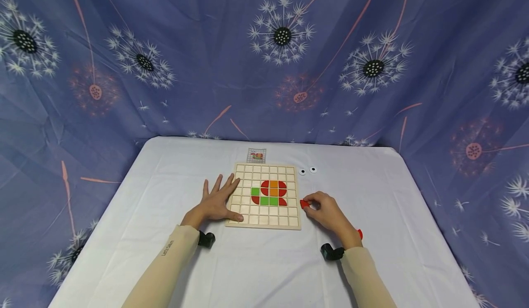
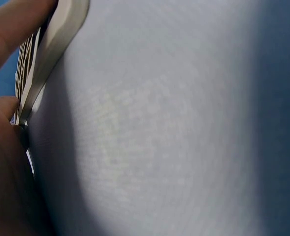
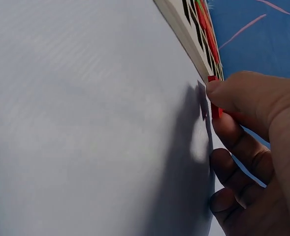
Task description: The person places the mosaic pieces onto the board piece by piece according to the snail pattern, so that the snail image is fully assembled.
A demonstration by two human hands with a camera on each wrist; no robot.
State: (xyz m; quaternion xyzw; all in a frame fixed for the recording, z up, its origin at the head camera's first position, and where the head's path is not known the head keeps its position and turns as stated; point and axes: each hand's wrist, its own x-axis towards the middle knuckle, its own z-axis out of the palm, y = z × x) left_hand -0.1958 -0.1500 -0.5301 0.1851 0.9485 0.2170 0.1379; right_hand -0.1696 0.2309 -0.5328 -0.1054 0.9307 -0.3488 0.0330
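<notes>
A square wooden grid board (image 1: 264, 221) lies on the table, with red, orange and green tiles (image 1: 273, 192) set together in its middle cells. My left hand (image 1: 215, 204) rests with fingers spread on the board's left edge, the thumb near its lower left corner. In the left wrist view, a finger and the thumb lie along the board's rim (image 2: 51, 54). Just off the board's right side, my right hand (image 1: 327, 210) pinches a small red tile (image 1: 304, 204) between thumb and fingers. The right wrist view shows this red tile (image 3: 216, 110) on edge, close over the cloth.
Two white googly-eye discs (image 1: 307, 170) lie right of the board's upper corner. Behind the board is a small picture card (image 1: 257, 155) with a similar coloured figure. Something red (image 1: 360, 234) shows beside my right wrist. A blue patterned curtain (image 1: 231, 60) hangs behind the table.
</notes>
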